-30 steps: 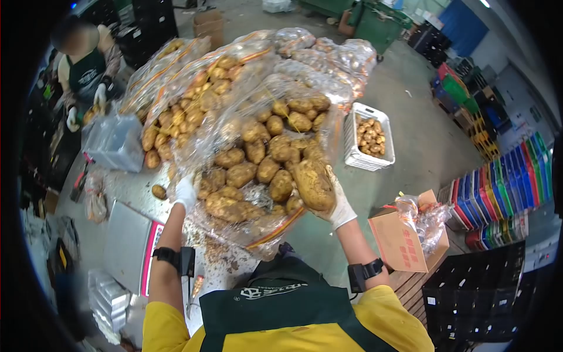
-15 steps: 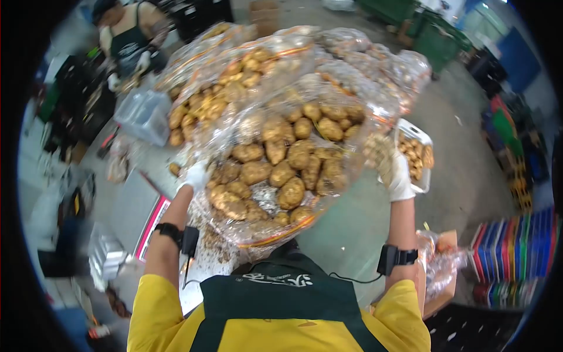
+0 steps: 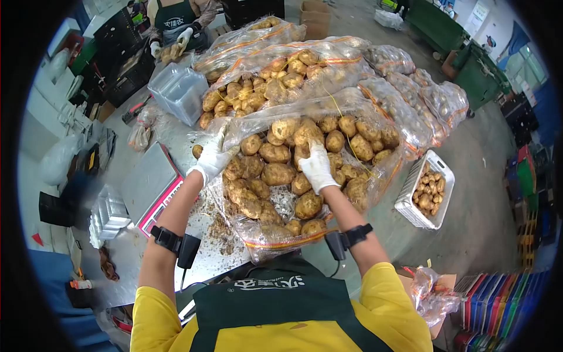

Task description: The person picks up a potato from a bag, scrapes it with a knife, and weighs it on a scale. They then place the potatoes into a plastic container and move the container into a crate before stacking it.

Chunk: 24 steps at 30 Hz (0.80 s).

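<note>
Looks like potato picking: the right hand [image 3: 318, 169] curls on a big potato [image 3: 307, 132] (can't tell if it grips) in the bag [image 3: 261, 249] near the tabletop's [image 3: 212, 264] right edge. The left hand [image 3: 213, 159] is wide. Lifting needs a snug hold.

- Reaching forward with both arms, converging from low at each side toward the middle.
- Angling left forearm [image 3: 166, 258] inward to the right, bare below a short yellow sleeve [image 3: 157, 314].
- Holding left hand [image 3: 214, 158] farther out, gloved in white, with thumb parted from fingers and index pointing forward.
- Slanting right forearm [image 3: 346, 212] inward to the left, also bare below yellow cloth.
- Lowering right hand [image 3: 317, 169], likewise gloved in white, back upward and fingers forward, with fingertips partly hidden and exact closure unclear.
- Keeping both hands well apart, at nearly equal reach.
- Wearing a black strap [image 3: 165, 238] with a boxy unit [image 3: 187, 252] on each forearm.
</note>
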Each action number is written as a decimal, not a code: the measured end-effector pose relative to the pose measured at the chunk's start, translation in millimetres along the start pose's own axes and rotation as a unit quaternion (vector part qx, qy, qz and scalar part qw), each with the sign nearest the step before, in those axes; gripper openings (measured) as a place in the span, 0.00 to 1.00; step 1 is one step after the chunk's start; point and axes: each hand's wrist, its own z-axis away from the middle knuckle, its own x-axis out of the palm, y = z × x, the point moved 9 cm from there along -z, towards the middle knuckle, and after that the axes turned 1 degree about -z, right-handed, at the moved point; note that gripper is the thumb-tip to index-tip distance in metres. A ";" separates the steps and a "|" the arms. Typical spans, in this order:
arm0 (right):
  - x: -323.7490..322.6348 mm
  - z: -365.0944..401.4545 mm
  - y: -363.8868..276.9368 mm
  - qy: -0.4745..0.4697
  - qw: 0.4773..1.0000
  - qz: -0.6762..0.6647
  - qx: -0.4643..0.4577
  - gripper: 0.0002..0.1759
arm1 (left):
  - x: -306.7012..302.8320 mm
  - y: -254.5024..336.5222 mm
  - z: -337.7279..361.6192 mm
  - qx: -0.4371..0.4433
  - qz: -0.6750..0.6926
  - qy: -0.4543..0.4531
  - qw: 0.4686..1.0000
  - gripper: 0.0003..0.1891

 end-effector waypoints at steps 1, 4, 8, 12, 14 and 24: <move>11.4 -8.9 0.0 0.014 0.999 0.040 0.001 0.40 | 0.6 -4.1 -3.4 0.001 0.048 0.011 0.999 0.36; 36.6 -27.1 -2.1 -0.036 0.993 0.114 0.020 0.48 | -2.5 -12.2 -10.0 -0.059 0.063 -0.039 0.996 0.38; 49.0 -57.3 1.1 -0.049 0.989 0.141 0.022 0.57 | 0.8 -10.8 -8.7 -0.135 0.083 -0.063 0.985 0.37; 34.9 -74.9 19.4 -0.061 0.995 0.066 0.038 0.50 | 8.8 -48.1 -6.3 -0.168 0.083 -0.087 0.978 0.34; 1.6 -71.5 24.9 -0.103 0.991 -0.074 0.048 0.39 | 12.7 -40.4 5.9 -0.204 0.179 -0.104 0.957 0.34; -92.4 24.5 49.5 -0.233 0.628 -0.723 0.167 0.37 | -106.3 -125.9 76.1 -0.286 0.059 0.082 0.953 0.12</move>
